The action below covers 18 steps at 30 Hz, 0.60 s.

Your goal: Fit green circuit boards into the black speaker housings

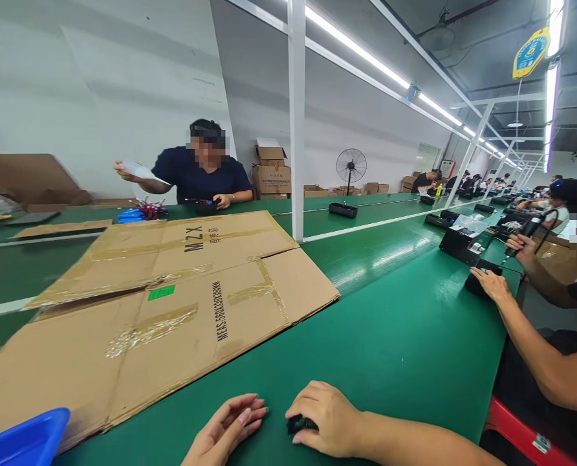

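Observation:
On the green bench top (376, 349), near its front edge, my right hand (328, 417) is closed around a small black object (301, 424). Most of that object is hidden under my fingers and palm, so its kind does not show. Just to the left, my left hand (230, 430) is held with its fingers loosely curved and apart, with nothing visible in them. A gap of bare bench lies between the two hands. Beyond them a large flattened cardboard box (172, 362) covers the left part of the bench.
A blue plastic tray (50, 430) sits at the lower left corner. A white post (296, 129) rises behind the cardboard. At right, a co-worker holds an electric screwdriver (531, 226) over a black housing (477, 285). Across the bench, another person handles a white sheet (140, 170).

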Each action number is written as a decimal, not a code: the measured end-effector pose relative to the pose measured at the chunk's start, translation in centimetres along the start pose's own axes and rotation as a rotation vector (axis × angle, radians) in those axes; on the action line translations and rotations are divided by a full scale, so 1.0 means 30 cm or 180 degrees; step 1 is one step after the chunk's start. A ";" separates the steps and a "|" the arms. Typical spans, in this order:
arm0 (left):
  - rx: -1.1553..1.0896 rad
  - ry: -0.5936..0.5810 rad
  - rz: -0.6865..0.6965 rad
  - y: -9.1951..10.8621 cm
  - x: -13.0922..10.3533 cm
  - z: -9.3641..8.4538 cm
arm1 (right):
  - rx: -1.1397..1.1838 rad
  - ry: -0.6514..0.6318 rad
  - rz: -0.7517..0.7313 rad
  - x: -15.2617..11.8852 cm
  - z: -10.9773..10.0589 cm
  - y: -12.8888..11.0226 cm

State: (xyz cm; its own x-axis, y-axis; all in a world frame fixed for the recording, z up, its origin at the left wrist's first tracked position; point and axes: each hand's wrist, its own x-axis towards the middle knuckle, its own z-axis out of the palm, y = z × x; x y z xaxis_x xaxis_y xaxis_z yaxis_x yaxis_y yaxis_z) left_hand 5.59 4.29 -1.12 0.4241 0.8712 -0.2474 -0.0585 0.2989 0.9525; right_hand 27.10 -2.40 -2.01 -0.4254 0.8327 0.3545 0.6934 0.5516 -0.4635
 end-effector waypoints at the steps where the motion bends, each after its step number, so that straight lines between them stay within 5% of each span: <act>1: -0.0008 -0.0012 0.0029 0.003 -0.006 0.005 | 0.0049 0.0149 -0.0019 -0.002 -0.005 -0.008; 5: -0.0085 -0.0068 0.0129 0.007 -0.031 0.021 | 0.0236 0.0648 0.0153 -0.008 -0.030 -0.037; 18: -0.0439 0.0022 0.0263 -0.015 -0.054 0.036 | 0.0471 0.0462 -0.0111 -0.026 0.003 -0.027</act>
State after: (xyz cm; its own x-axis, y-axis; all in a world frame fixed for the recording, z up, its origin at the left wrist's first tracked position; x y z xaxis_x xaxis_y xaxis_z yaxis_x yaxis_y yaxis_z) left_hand 5.90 2.31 -0.96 0.4064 0.8976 -0.1709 -0.2167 0.2764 0.9363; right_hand 26.81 -3.50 -2.00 -0.3519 0.8032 0.4806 0.5824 0.5899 -0.5594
